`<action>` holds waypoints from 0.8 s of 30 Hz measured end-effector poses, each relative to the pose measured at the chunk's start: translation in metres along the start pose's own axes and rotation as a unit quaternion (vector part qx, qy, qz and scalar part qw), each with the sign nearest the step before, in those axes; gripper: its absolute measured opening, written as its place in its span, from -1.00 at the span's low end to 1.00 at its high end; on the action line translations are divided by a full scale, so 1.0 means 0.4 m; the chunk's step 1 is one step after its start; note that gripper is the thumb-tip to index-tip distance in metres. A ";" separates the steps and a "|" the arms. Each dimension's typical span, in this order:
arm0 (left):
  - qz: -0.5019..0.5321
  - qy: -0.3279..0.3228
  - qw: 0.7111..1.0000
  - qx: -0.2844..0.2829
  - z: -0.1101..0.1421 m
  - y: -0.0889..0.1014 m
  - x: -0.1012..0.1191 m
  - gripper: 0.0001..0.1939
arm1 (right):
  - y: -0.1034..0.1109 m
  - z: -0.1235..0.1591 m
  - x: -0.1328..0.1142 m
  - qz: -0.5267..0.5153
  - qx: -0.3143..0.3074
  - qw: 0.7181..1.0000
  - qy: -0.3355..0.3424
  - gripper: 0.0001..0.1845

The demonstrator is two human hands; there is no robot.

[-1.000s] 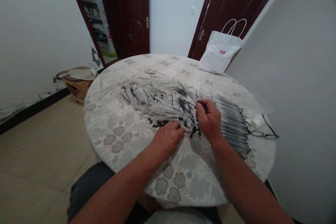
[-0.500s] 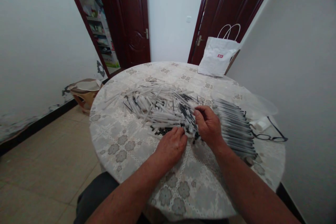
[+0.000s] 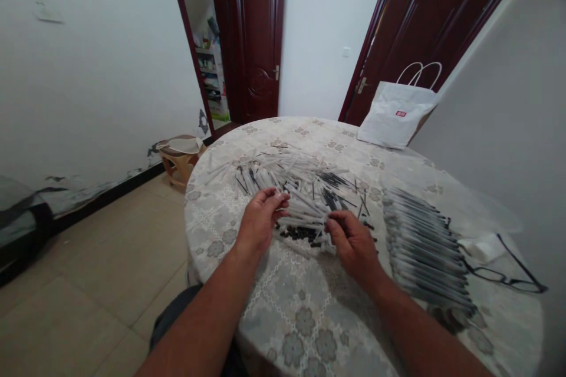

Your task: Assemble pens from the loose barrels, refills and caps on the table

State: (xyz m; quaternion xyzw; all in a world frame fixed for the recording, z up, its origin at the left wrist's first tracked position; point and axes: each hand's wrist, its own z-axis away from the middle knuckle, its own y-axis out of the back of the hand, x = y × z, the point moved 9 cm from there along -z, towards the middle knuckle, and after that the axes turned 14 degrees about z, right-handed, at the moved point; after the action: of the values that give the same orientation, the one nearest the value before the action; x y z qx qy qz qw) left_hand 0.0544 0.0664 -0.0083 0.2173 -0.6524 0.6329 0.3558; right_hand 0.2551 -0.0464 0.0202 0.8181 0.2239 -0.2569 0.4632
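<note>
A loose heap of white pen barrels spreads over the table, with dark pen refills among them. Small black pen caps lie at the near edge of the heap. Over its near left part is my left hand, thumb and fingers pinched together; what they hold, if anything, is too small to make out. My right hand is closed in a pinch at the heap's near right side. Pale barrels lie right by its fingertips, and I cannot tell whether one is gripped.
A neat row of pens lies to the right, by clear plastic film and black-framed glasses. Farther back stands a white paper bag. A patterned tablecloth covers the round table. A stool stands beyond its left edge.
My left hand has lifted from the black caps and moved left and away from me over the barrels. My right hand stays pinched near the heap's right side. The camera view has shifted.
</note>
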 end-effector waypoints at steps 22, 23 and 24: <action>0.032 -0.038 0.999 -0.013 0.005 0.002 0.044 -0.63 | -0.008 0.009 -0.011 0.070 0.014 0.997 0.023 -0.78; 0.031 -0.036 0.999 -0.019 0.006 -0.001 0.045 -0.64 | -0.012 0.009 -0.012 0.072 0.011 0.997 0.029 -0.78; 0.030 -0.034 0.999 -0.025 0.007 -0.003 0.045 -0.65 | -0.014 0.009 -0.013 0.073 0.009 0.997 0.034 -0.77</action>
State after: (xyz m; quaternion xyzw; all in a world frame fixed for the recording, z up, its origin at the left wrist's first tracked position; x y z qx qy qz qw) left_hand 0.0429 0.0667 0.0061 0.2100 -0.6863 0.6188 0.3194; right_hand 0.2470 -0.0478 0.0183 0.8448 0.1769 -0.1964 0.4653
